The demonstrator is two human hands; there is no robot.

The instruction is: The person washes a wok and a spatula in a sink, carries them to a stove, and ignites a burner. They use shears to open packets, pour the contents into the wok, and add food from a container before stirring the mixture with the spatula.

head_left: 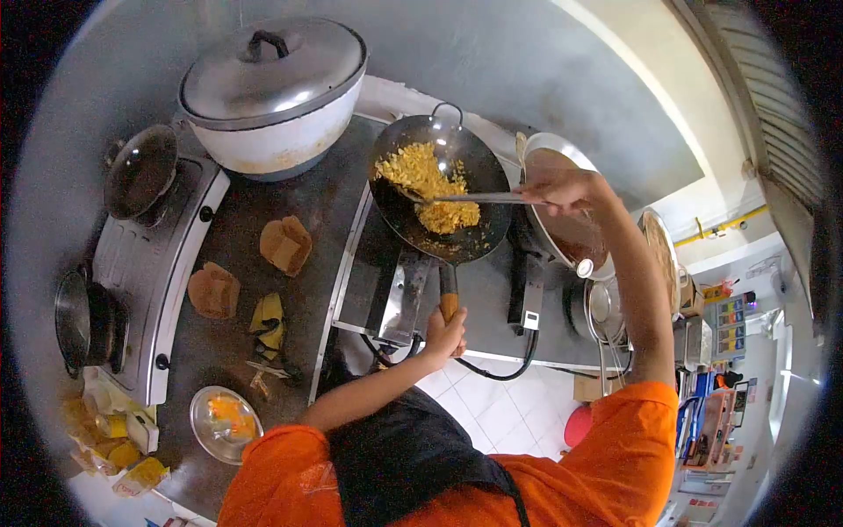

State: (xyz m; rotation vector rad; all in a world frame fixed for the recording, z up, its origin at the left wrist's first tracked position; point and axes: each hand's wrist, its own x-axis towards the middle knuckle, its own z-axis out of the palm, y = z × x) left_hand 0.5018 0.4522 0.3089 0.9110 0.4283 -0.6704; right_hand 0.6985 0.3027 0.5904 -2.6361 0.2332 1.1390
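Observation:
My left hand (446,334) is closed around the wooden handle of a dark wok (487,171), which sits over a stove. In the wok lies a heap of yellow, crumbly food (420,169) that looks like scrambled egg or fried rice. My right hand (559,191) grips a long-handled metal cooking utensil (492,198), reaching over the wok from the right. The utensil's head is partly buried in the food, so its exact shape cannot be made out.
Left of the wok stand a large lidded pot (272,145) and a silver stove (158,272) with pans. Brown pieces like bread (285,246), a yellow-black cloth-like item (268,325) and a metal bowl (200,422) lie on the counter. To the right is a pot of brown liquid (566,211).

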